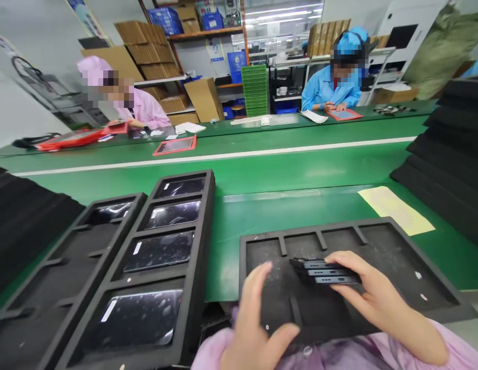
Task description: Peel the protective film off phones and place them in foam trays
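Note:
My right hand [371, 293] grips a small stack of dark flat phone-like panels [323, 271], held edge-on above a black foam tray [400, 257] whose slots show bare. My left hand [254, 318] hovers just left of the stack with fingers stretched out, holding nothing. To the left lies a second black foam tray [203, 241] with several glossy dark panels [159, 250] lying flat in its slots. A third tray [57, 288] further left has one panel in its far slot.
Stacks of black foam trays stand at the right [450, 154] and left [19, 221]. A yellow paper sheet [395, 208] lies on the green bench [285, 205]. Beyond, a person in pink [138, 105] and a person in blue [331, 85] work with red trays.

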The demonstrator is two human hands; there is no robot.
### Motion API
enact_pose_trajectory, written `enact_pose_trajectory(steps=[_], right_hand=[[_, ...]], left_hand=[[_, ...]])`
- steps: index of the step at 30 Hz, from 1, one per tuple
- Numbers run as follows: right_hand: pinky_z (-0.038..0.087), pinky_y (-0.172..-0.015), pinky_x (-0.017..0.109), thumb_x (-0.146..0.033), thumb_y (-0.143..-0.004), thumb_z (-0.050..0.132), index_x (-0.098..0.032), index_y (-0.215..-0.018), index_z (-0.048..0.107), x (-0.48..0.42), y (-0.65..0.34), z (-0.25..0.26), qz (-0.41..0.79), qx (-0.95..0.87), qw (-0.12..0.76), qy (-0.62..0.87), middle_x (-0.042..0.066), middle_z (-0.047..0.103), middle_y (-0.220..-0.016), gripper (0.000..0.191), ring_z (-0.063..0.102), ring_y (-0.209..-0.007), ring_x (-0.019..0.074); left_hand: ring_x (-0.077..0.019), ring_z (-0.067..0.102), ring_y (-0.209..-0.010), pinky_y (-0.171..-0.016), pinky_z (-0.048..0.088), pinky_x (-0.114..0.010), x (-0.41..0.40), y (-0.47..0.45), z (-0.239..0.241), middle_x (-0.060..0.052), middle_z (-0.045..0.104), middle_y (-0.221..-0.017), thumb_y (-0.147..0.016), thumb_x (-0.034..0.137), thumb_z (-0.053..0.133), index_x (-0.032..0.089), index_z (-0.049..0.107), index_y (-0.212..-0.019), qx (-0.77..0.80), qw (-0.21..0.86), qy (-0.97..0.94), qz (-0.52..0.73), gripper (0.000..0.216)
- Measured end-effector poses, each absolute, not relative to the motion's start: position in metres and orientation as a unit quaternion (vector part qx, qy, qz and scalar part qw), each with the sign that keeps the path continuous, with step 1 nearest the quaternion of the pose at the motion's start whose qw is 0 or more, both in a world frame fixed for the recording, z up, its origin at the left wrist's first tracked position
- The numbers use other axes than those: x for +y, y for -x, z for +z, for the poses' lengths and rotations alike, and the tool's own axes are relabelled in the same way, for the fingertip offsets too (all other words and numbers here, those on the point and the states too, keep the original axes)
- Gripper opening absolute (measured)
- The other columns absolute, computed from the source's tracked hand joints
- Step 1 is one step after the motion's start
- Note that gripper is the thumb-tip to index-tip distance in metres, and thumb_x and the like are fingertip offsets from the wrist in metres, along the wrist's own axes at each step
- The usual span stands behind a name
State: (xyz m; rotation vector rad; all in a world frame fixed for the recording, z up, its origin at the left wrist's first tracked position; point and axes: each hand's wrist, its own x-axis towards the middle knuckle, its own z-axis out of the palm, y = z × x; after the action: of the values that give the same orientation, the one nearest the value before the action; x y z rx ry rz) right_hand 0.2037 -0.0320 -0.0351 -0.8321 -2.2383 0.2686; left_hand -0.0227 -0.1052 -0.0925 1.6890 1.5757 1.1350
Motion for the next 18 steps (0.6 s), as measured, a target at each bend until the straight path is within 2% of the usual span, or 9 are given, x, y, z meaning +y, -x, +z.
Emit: enact_pose_trajectory(steps=[2,3,6,8,13,18], right_hand=[[0.055,-0.08,0.029,-0.02,-0.093,0.043,-0.02,-0.116,0.046,-0.033,-0.207,-0.039,0.117,-0.872,0.37,0.3,0.008,0.063,-0.096,0.024,0.063,-0.089,0.0187],[0.054,-0.082,0.029,-0.019,-0.093,0.043,-0.02,-0.118,0.045,-0.034,-0.209,-0.041,0.125,-0.872,0.375,0.288,0.008,0.063,-0.098,0.025,0.062,-0.091,0.0187],[0.051,-0.087,0.03,-0.014,-0.091,0.043,-0.019,-0.122,0.043,-0.038,-0.215,-0.048,0.157,-0.865,0.397,0.263,0.009,0.062,-0.102,0.032,0.059,-0.099,0.0189],[0.05,-0.089,0.032,-0.01,-0.089,0.042,-0.018,-0.125,0.041,-0.039,-0.219,-0.051,0.18,-0.86,0.409,0.248,0.01,0.06,-0.106,0.037,0.056,-0.103,0.0195],[0.047,-0.093,0.031,-0.006,-0.088,0.04,-0.014,-0.128,0.038,-0.036,-0.225,-0.052,0.186,-0.865,0.401,0.235,0.012,0.058,-0.11,0.041,0.052,-0.109,0.0191],[0.048,-0.092,0.03,-0.008,-0.09,0.037,-0.012,-0.129,0.036,-0.031,-0.227,-0.053,0.173,-0.871,0.4,0.228,0.012,0.059,-0.107,0.039,0.054,-0.106,0.019]], left_hand=[[-0.0377,0.033,-0.13,-0.102,0.035,-0.056,-0.091,0.0,-0.087,-0.019,0.032,-0.143,-0.062,0.044,0.076,0.018,0.024,-0.139,0.549,0.335,-0.654,0.397,0.096],[-0.0378,0.033,-0.13,-0.103,0.035,-0.056,-0.082,-0.01,-0.086,-0.021,0.034,-0.142,-0.059,0.038,0.079,0.017,0.025,-0.138,0.533,0.366,-0.659,0.384,0.098],[-0.0305,0.048,-0.12,-0.1,0.04,-0.05,-0.062,-0.029,-0.088,-0.017,0.053,-0.126,-0.067,0.019,0.07,0.016,0.045,-0.12,0.49,0.407,-0.666,0.388,0.059],[-0.0264,0.052,-0.116,-0.099,0.042,-0.046,-0.058,-0.033,-0.09,-0.013,0.059,-0.116,-0.07,0.01,0.061,0.017,0.051,-0.109,0.458,0.397,-0.68,0.413,0.041],[-0.0239,0.051,-0.117,-0.1,0.041,-0.045,-0.061,-0.034,-0.087,-0.013,0.059,-0.115,-0.07,0.005,0.056,0.018,0.05,-0.109,0.444,0.396,-0.686,0.419,0.041],[-0.024,0.052,-0.116,-0.099,0.042,-0.045,-0.061,-0.035,-0.085,-0.012,0.06,-0.114,-0.073,0.01,0.056,0.019,0.05,-0.109,0.455,0.399,-0.678,0.416,0.037]])
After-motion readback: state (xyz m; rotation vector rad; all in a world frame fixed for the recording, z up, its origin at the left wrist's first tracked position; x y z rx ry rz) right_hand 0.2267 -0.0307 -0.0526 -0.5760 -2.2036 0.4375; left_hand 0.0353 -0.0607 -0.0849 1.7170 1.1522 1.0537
